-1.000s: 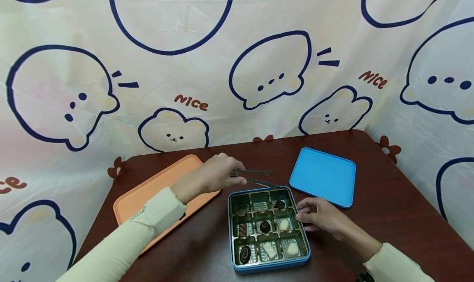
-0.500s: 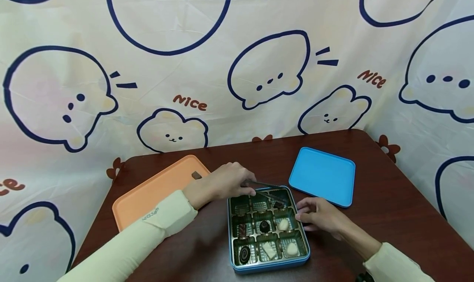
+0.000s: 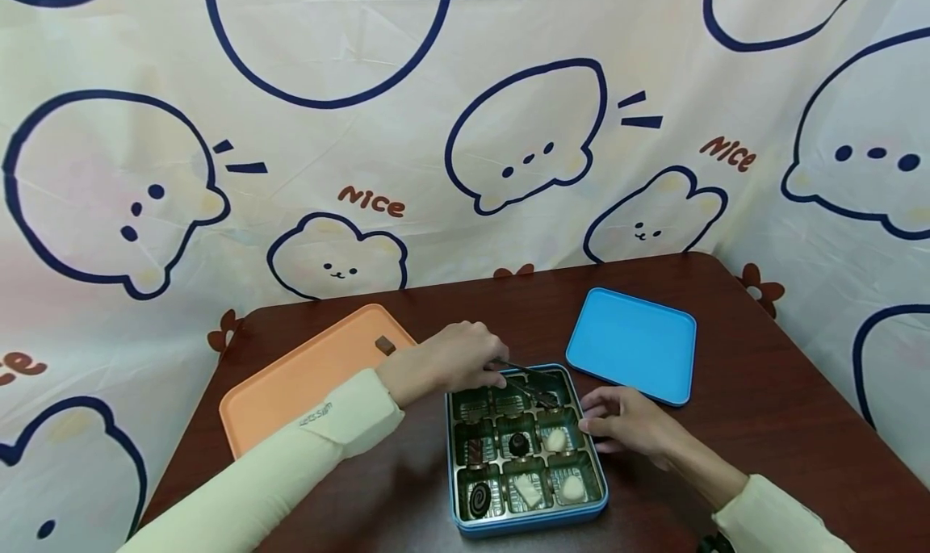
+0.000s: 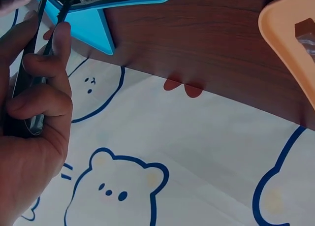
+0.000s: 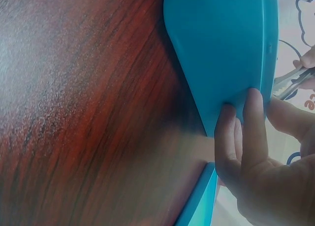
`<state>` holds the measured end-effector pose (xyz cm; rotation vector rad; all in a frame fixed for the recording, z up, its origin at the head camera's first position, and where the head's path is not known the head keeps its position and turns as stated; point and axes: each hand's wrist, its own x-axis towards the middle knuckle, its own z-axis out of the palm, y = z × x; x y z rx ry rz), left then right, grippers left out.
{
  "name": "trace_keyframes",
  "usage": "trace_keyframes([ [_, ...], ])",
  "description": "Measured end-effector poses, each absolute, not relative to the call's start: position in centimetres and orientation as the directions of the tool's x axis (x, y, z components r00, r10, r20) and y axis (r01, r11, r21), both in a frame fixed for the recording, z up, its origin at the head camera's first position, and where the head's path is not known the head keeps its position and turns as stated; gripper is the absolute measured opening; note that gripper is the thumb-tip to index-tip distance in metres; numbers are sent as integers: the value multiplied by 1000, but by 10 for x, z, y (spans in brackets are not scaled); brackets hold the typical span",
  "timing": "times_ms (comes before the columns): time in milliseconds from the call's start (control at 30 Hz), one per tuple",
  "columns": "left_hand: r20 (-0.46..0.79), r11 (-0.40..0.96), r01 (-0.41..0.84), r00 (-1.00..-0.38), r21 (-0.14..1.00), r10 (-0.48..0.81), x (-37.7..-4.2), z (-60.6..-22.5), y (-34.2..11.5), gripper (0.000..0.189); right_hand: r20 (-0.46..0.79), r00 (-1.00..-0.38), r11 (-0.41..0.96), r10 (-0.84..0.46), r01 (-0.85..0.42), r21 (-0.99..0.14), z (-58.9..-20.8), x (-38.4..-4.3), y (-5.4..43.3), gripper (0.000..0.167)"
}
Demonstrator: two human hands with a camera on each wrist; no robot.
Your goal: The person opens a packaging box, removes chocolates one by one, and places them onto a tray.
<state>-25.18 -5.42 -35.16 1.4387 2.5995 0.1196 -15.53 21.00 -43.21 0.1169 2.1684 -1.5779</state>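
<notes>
My left hand (image 3: 461, 358) grips slim dark tongs (image 4: 35, 123) over the far edge of a blue box (image 3: 534, 521). The tongs' tips reach into its back right compartment, around a dark chocolate (image 3: 547, 400). Gold compartments divide the box. They hold a brown bar (image 3: 475, 452), a dark chocolate ball (image 3: 519, 444), a dark spiral piece (image 3: 479, 499), a white wedge (image 3: 528, 491) and two white rounded pieces (image 3: 572, 488). My right hand (image 3: 632, 425) holds the box's right side, thumb at the rim and fingertips on the outer wall.
An orange tray (image 3: 291, 387) lies to the left, with a brown square piece (image 3: 385, 345) near its right edge. Behind the box to the right lies a shallow blue lid (image 3: 632, 345). All stand on a dark wooden table (image 3: 407, 472) against a printed cloth.
My left hand has moved right and nearer, bringing the tongs down into the back right compartment. The brown piece on the orange tray has come into view. My right hand stays in place.
</notes>
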Motion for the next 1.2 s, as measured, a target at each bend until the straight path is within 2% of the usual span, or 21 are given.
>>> trace_keyframes([
  [233,-135,542,834,-528,107,839,-252,-353,-46,25,-409,-889,334,-207,329,-883,-433,-155,211,41],
  [567,-165,533,846,-523,25,836,-252,-347,-36,22,-411,-893,337,-182,336,-880,-432,-157,210,40],
  [900,-204,519,848,-529,-105,824,-249,-343,-22,20,-409,-889,327,-208,330,-885,-431,-156,210,41],
  [1200,-215,524,838,-545,-153,810,-248,-343,-16,18,-406,-890,326,-206,329,-886,-432,-156,212,41],
])
